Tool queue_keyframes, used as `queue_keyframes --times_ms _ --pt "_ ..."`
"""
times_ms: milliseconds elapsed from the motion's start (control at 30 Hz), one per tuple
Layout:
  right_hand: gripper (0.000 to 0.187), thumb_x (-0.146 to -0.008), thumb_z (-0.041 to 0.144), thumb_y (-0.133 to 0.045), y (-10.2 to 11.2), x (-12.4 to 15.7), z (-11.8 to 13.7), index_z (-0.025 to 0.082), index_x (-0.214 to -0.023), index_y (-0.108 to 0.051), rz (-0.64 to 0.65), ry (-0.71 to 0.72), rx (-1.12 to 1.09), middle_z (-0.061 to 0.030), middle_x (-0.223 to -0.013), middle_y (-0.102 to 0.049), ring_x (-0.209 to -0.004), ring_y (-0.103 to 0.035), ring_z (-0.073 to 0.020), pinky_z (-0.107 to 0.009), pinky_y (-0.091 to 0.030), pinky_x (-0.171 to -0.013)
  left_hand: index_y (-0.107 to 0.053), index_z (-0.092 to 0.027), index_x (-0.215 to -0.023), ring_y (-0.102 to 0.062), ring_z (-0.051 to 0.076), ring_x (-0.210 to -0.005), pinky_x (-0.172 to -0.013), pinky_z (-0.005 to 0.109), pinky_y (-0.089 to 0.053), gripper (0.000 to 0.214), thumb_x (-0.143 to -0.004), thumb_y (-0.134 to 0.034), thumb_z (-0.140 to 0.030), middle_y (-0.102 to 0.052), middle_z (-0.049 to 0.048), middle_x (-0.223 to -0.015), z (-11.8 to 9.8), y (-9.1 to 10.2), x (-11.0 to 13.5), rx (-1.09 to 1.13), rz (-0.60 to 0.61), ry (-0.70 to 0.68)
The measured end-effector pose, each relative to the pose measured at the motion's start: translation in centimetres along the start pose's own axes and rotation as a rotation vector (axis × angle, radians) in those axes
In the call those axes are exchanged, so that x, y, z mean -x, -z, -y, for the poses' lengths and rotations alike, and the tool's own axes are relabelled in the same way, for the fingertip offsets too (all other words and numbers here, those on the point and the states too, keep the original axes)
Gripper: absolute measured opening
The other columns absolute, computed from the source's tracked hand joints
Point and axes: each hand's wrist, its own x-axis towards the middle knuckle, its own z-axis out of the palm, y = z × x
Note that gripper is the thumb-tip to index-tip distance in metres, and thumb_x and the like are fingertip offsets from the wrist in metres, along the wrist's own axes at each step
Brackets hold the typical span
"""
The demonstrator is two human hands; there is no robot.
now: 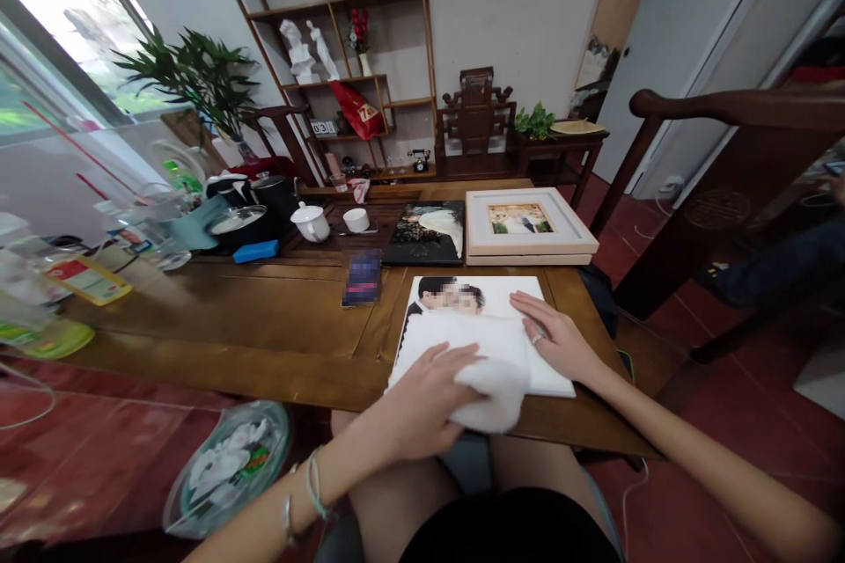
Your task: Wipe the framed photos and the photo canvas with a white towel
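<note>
A large photo print [502, 295] lies flat at the near edge of the wooden table [264, 317]. My left hand [422, 400] presses a white cloth [495, 387] onto the print's lower part, fingers closed around the cloth. Flat on the print's right side lies my right hand [558, 339], fingers stretched out, a ring on one finger.
Behind the print stand a white framed photo [528, 224] and a dark photo [429, 233]. A phone [363, 277], cups [310, 222], a kettle [274, 193] and bottles sit on the table's left. A wooden chair [726, 185] is at right; a plate-like dish [231, 462] lies on the floor.
</note>
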Motion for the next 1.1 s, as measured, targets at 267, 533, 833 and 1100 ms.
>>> queue_keyframes --times_ms 267,533,833,1100 --pt "0.038 -0.090 0.026 -0.046 0.1 0.0 0.2 0.023 -0.124 -0.062 -0.004 0.007 0.009 -0.0081 -0.130 -0.060 -0.125 -0.051 -0.0255 -0.052 -0.040 -0.107 -0.067 -0.013 -0.107 -0.034 0.032 -0.138 -0.110 0.047 -0.034 0.033 -0.076 -0.056 -0.011 -0.058 0.0145 -0.131 10.1 2.4 -4.8 -0.051 -0.132 0.129" --pt "0.039 -0.089 0.025 -0.047 0.0 0.0 0.3 0.022 -0.124 -0.062 -0.009 -0.005 0.015 -0.0081 -0.130 -0.060 -0.125 -0.050 -0.0256 -0.051 -0.039 -0.107 -0.065 -0.015 -0.112 -0.026 0.027 -0.142 -0.112 0.045 -0.031 0.038 -0.081 -0.045 -0.007 -0.054 0.0102 -0.138 9.7 2.7 -3.8 -0.028 -0.052 0.209" --pt "0.038 -0.089 0.026 -0.047 0.1 0.1 0.2 0.024 -0.124 -0.062 0.003 -0.024 0.002 -0.0072 -0.131 -0.059 -0.127 -0.049 -0.0255 -0.051 -0.038 -0.108 -0.065 -0.024 -0.111 -0.009 0.031 -0.146 -0.118 0.054 -0.013 0.044 -0.071 -0.053 -0.010 -0.025 0.0023 -0.156 -0.5 1.0 0.7 0.045 0.118 -0.089" --pt "0.038 -0.089 0.026 -0.047 0.1 0.0 0.4 0.023 -0.123 -0.062 0.002 -0.016 0.002 -0.0078 -0.131 -0.059 -0.126 -0.049 -0.0254 -0.051 -0.038 -0.108 -0.066 -0.017 -0.107 -0.023 0.031 -0.143 -0.114 0.051 -0.024 0.032 -0.076 -0.055 -0.015 -0.050 0.0109 -0.140 5.8 2.1 -2.7 -0.071 0.017 0.032"
